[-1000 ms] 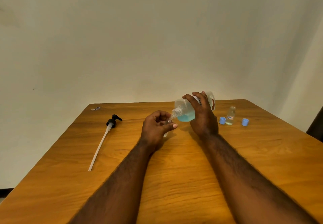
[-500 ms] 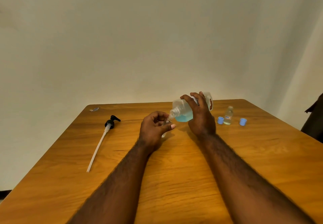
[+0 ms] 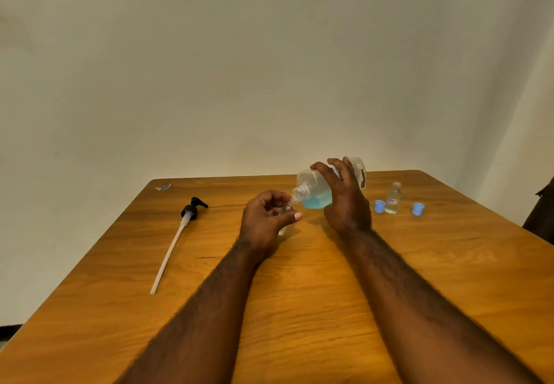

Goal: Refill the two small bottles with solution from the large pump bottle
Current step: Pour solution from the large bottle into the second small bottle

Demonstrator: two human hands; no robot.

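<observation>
**Large bottle tipped over a small bottle at mid-table**

At the far left corner of the wooden table (image 3: 299, 293) lies a small printed scrap (image 3: 163, 187); its writing is too small to read. Nearer, the black pump head (image 3: 192, 208) lies on its side, and its long white dip tube (image 3: 168, 257) runs toward the table's near edge.

The left hand (image 3: 266, 218) is curled round the first small bottle (image 3: 287, 209), thumb and fingers pinching it near the neck, so little of the clear bottle shows. The large bottle (image 3: 311, 188), with no pump on it, is tilted down to the left, its open threaded mouth at the small bottle's opening. Blue solution pools in its lower side. The right hand (image 3: 344, 200) grips it from above, fingers wrapped over the body and covering most of a label with a red edge; no words can be read.

To the right, the second small bottle (image 3: 393, 200) stands upright and uncapped, holding pale liquid. Its small blue-and-red label is illegible. One blue cap (image 3: 379, 206) sits just left of it, another blue cap (image 3: 418, 209) to its right.
</observation>
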